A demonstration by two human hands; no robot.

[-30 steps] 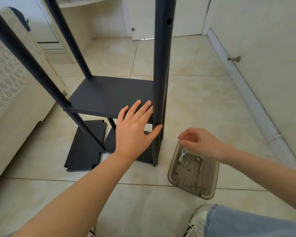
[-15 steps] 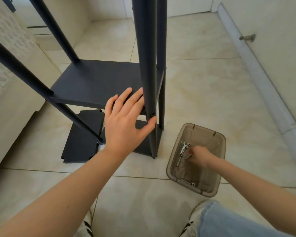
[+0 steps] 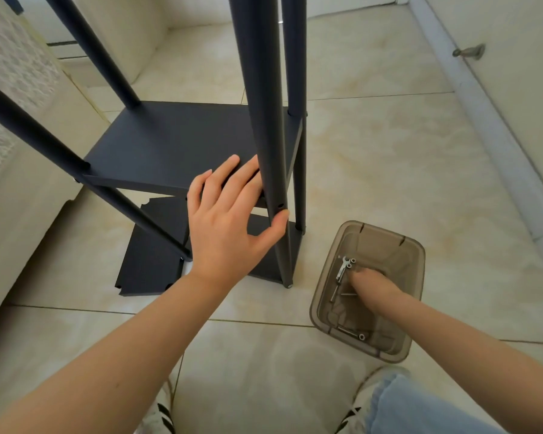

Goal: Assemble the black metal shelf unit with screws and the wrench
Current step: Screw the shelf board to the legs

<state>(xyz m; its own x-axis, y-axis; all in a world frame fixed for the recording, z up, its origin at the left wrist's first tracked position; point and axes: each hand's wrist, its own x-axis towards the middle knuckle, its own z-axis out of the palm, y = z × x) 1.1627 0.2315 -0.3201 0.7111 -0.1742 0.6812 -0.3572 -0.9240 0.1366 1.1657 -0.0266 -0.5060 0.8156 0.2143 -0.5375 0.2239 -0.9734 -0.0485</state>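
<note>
I observe the shelf unit (image 3: pixel 176 145) standing upright on the tiled floor (image 3: pixel 389 158), with its mounted shelf panel level between four black posts. The left hand (image 3: pixel 229 220) lies flat on the near edge of that panel, at its right corner. Its fingers are straight and slightly spread, and the thumb (image 3: pixel 276 219) presses against the near post (image 3: pixel 264 120) just below an empty screw hole. A loose panel (image 3: pixel 151 258) lies flat on the floor under the unit, toward its near left corner. A brown translucent container (image 3: pixel 416 261) sits on the floor just beside the near post's foot. The right hand (image 3: pixel 373 285) reaches down into it, fingertips at the bottom among the screws (image 3: pixel 352 261). I cannot tell whether those fingers are pinched on anything. What appears to be the small flat wrench (image 3: pixel 342 272) lies against the container's left wall, touching the screws. One further screw (image 3: pixel 353 334) lies at the container's near corner. Two shoes (image 3: pixel 157 415) and a denim-clad knee (image 3: pixel 420 408) show at the near edge of the floor.
</note>
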